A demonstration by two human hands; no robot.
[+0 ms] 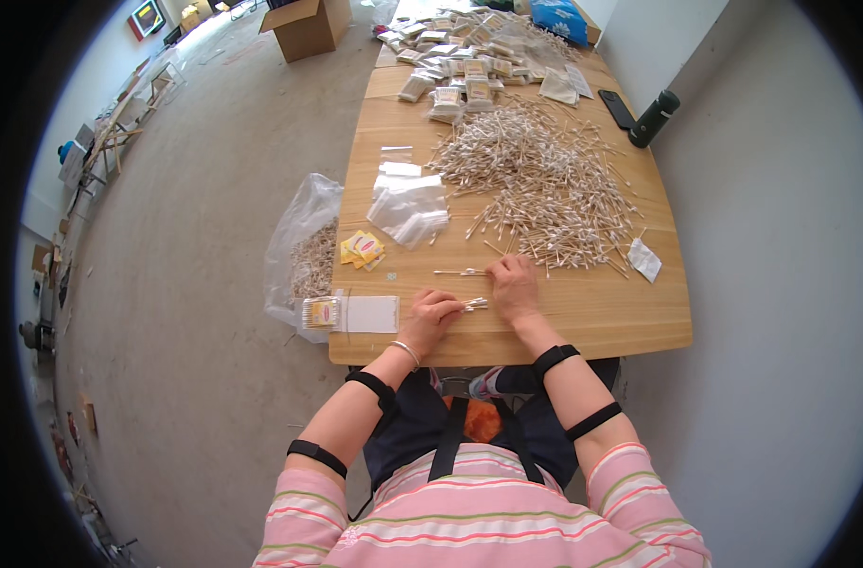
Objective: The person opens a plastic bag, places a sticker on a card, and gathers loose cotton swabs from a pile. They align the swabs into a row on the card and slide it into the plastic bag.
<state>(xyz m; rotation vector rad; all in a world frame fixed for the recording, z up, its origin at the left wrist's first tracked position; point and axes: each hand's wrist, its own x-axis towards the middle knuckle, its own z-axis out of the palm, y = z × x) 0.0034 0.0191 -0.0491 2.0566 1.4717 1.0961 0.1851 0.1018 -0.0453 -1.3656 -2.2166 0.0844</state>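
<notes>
My left hand (pixel 432 316) is closed on a few cotton swabs (pixel 474 305), whose white tips stick out to its right. Just above and to the right, my right hand (pixel 515 284) has its fingers bent down at the table, by some cotton swabs (pixel 464 273) that point left from it. Its fingertips are partly hidden, but they appear pinched on these swabs. Beyond the right hand spreads a big loose pile of cotton swabs (pixel 545 180). Left of my left hand, a small filled pack of swabs (pixel 320 312) lies beside a white card (pixel 372 313).
Clear plastic bags (pixel 408 204) and yellow paper labels (pixel 361 249) lie on the table's left side. Many filled packs (pixel 469 71) heap at the far end. A dark bottle (pixel 654 119), a phone (pixel 616 109) and a crumpled tissue (pixel 644 259) sit at right. A plastic sack (pixel 299 227) hangs by the left edge.
</notes>
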